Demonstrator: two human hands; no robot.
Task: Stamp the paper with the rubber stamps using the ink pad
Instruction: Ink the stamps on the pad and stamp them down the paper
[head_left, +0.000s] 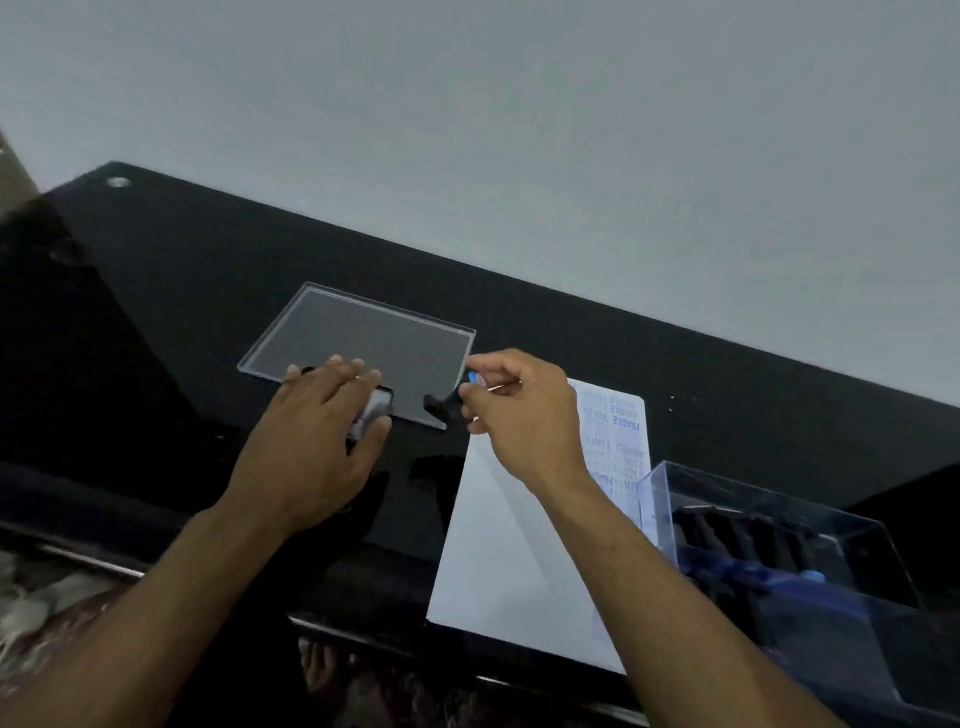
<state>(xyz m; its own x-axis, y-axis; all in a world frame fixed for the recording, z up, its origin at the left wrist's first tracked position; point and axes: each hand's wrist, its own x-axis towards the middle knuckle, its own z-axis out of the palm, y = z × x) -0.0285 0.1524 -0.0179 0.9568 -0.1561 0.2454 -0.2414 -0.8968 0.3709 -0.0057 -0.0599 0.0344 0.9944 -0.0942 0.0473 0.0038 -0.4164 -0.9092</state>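
A clear plastic ink pad lid (363, 338) lies flat and open on the black table. My left hand (311, 441) rests on its near edge with fingers fairly straight, covering a small grey part by the thumb. The dark pad itself is hard to tell apart from the glossy table. My right hand (519, 415) hovers at the lid's right corner and pinches a small rubber stamp (475, 379), of which only a blue bit shows between the fingertips. White paper (509, 561) lies below the right hand, with rows of blue stamped words along its right side.
A clear plastic box (779, 519) holding several dark stamps stands at the right, touching the paper's right edge. The black table's (182, 291) front edge runs along the bottom, its back edge against a pale wall. A round metal fitting (118, 182) sits at the far left corner.
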